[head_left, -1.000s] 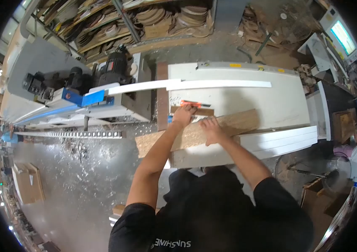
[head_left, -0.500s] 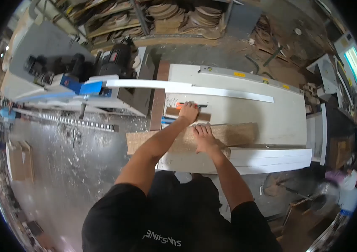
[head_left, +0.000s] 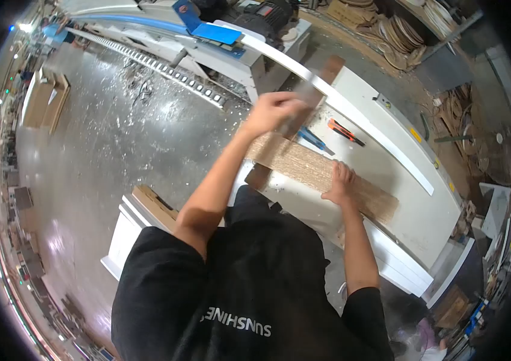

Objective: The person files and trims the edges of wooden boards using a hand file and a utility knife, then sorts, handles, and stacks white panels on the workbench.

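Note:
My left hand (head_left: 274,113) is closed in a fist above the left end of a long chipboard strip (head_left: 303,162). A blurred block-like piece (head_left: 308,96) shows at its fingers; it looks like the brown block. My right hand (head_left: 342,182) lies on the chipboard strip, fingers across its top and thumb at the near edge. Just beyond the strip lie a blue utility knife (head_left: 314,139) and an orange and black utility knife (head_left: 347,132) on the white table (head_left: 415,222).
A long white edging strip (head_left: 381,135) curves from a machine with a blue guard (head_left: 216,33) over the table. A level with yellow labels (head_left: 416,135) lies along the far edge. White panels (head_left: 394,259) sit at the near edge. Boxes (head_left: 45,99) stand on the littered floor.
My view has turned left. My left hand has lifted the brown block from beside the knives and moved it to the strip's left end. My right hand stays on the strip.

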`<action>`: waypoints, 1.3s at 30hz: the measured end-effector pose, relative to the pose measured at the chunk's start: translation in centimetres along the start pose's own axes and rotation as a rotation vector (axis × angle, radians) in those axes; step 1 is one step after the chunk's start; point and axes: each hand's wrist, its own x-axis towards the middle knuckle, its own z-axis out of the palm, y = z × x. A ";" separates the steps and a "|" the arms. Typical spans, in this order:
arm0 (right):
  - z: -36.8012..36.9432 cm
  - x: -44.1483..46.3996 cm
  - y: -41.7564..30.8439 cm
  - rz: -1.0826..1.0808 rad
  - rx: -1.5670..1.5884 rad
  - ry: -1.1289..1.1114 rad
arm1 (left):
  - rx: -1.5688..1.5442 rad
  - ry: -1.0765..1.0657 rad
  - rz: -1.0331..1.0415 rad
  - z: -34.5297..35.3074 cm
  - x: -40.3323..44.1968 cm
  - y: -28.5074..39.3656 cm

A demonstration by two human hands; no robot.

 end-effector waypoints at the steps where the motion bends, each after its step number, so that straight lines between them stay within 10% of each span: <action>1: -0.4 0.0 -0.4 0.012 -0.009 -0.019 | -0.152 0.062 -0.042 -3.5 -0.7 -6.0; 3: -0.7 -0.3 -0.8 0.019 -0.006 -0.008 | -0.770 0.350 -0.429 -8.4 -5.3 -9.8; 7: -1.9 -0.5 -1.5 0.033 -0.019 -0.048 | -0.543 0.391 -0.700 -13.4 -13.4 -20.0; 17: -1.3 -0.4 -1.3 0.012 -0.052 -0.044 | 0.088 0.405 -0.208 -8.8 -7.7 -30.7; 20: -0.2 -0.2 -0.9 0.007 -0.059 -0.002 | 0.051 0.015 -0.380 -9.3 -5.2 -29.9; 39: 1.6 -0.6 -0.2 -0.041 -0.082 0.114 | -0.177 -0.003 -0.250 -7.7 -4.9 -28.7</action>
